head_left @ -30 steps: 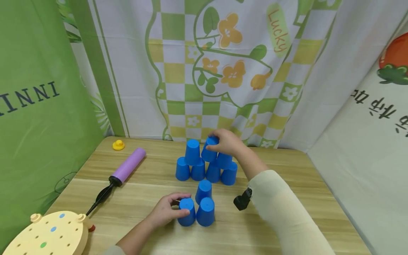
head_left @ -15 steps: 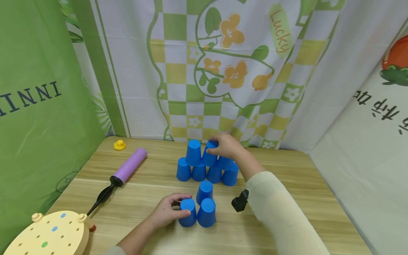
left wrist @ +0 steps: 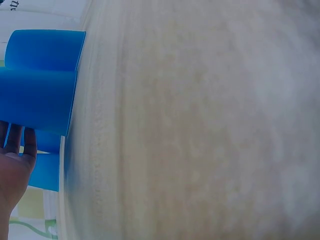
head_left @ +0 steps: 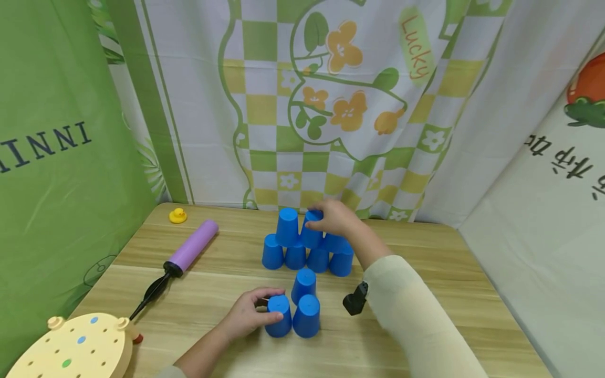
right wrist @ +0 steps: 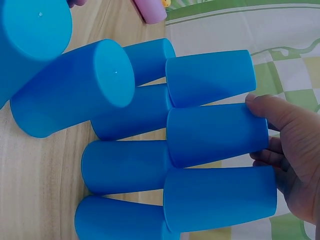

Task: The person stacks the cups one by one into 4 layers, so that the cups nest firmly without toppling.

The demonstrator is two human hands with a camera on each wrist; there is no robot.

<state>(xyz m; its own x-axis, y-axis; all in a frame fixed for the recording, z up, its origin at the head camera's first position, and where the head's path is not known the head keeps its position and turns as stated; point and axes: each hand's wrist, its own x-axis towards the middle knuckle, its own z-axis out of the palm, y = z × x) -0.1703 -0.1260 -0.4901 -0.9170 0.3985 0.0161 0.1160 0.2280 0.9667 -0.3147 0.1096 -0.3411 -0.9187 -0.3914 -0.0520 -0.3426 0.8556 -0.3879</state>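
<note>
Several upside-down blue cups form a two-tier stack at the back of the table. In the head view my right hand [head_left: 336,218] grips the middle upper cup [head_left: 311,235] near its closed end. The right wrist view has that same cup [right wrist: 217,135] between thumb and fingers, its rim against the lower row. Beside it stand the left upper cup [head_left: 287,227] and the right upper cup [right wrist: 220,199]. Nearer the front, my left hand [head_left: 246,316] holds the left one [head_left: 279,319] of three upside-down cups, thumb in front. Next to it are a right cup [head_left: 306,317] and a rear cup [head_left: 304,285].
A purple hand pump [head_left: 193,247] and a yellow rubber duck [head_left: 177,215] lie on the left of the table [head_left: 416,247]. A round cream pegboard [head_left: 77,346] occupies the front left corner. Behind the stack hangs a patterned curtain [head_left: 264,110].
My right hand has lowered the middle upper cup slightly, from a little raised and tilted to level with its neighbours. The left hand has stayed at its cup.
</note>
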